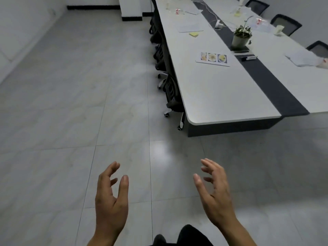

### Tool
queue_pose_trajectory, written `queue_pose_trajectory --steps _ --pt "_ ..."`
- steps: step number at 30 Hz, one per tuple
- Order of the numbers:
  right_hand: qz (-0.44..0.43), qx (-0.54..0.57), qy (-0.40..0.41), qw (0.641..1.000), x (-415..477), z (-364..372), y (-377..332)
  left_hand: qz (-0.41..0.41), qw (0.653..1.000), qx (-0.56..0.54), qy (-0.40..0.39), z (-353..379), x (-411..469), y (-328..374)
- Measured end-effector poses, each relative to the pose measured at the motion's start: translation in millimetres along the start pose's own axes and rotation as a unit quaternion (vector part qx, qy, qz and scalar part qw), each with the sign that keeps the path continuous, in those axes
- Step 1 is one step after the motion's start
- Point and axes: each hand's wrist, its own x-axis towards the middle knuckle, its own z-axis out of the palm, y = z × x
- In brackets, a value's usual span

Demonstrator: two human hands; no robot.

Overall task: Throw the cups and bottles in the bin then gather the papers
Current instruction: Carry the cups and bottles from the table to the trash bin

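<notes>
Nearest, the left hand (pixel 111 201) and right hand (pixel 215 196) hover over the grey tiled floor (pixel 71 121), each grip wide and empty. At one o'clock on the long white bench (pixel 221 96) lies a printed paper sheet with three food photos (pixel 212 59), likely light and floppy, best pinched at an edge. Farther, at twelve o'clock, a clear plastic bottle with a red label (pixel 177 11) looks blurred, probably light and crushable.

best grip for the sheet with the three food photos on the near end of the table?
The photo sheet lies flat on the table, so there is no edge to pinch from above. Probably best to come from the chair-side long edge: press the fingers of the right hand on its near-left corner, slide it just past the table edge, then pinch it with the thumb underneath. Both hands are empty now.
</notes>
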Motion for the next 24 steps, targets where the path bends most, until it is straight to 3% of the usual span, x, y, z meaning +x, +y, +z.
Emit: queue_pose_trajectory --steps 10,18,24 --pt "0.007 0.029 -0.044 0.999 217.7 98.2 25.4 -0.031 0.999 0.017 0.008 68.0 226.8 -16.3" --pt "-0.008 0.013 -0.099 0.995 439.5 151.5 -15.3 -0.037 0.999 0.005 0.039 89.4 420.6 20.1" --pt "0.025 0.027 -0.143 0.989 581.3 233.7 -20.2 -0.096 0.99 -0.018 0.103 93.5 553.2 -29.1"
